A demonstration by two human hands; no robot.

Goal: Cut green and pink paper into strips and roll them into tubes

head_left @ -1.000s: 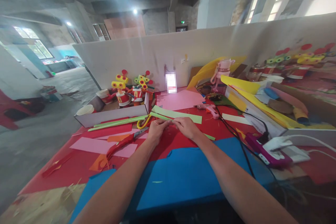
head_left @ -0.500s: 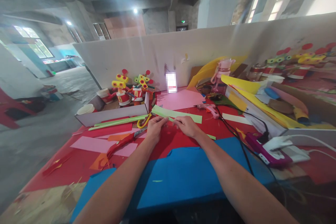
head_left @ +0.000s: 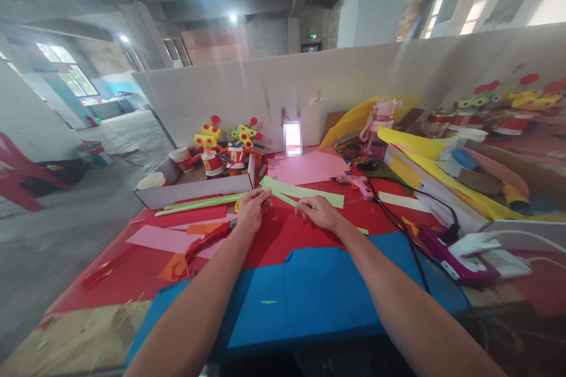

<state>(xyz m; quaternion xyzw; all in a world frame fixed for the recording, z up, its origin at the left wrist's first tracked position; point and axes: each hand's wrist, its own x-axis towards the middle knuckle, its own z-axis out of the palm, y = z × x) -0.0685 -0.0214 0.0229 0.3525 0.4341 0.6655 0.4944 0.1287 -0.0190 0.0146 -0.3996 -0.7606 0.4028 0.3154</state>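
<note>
My left hand (head_left: 251, 210) and my right hand (head_left: 318, 212) pinch the two ends of a narrow light green paper strip (head_left: 285, 198) over a red sheet (head_left: 283, 230) on the table. A wider green strip (head_left: 305, 191) lies just beyond the hands. The yellow handle of a pair of scissors (head_left: 237, 205) shows next to my left hand. Red-handled scissors (head_left: 204, 241) lie to the left of my left forearm. A blue foam sheet (head_left: 309, 288) covers the table under both forearms.
A cardboard box (head_left: 194, 188) with several paper-cup robot figures (head_left: 212, 159) stands at the back left. A pink sheet (head_left: 305, 166), a pink glue gun (head_left: 358, 185), a purple glue gun (head_left: 446, 253) with black cable, and piled yellow sheets (head_left: 424, 159) lie on the right.
My hands have moved apart along the thin green strip, the left hand shifting left and farther away. The view has turned a little to the left.
</note>
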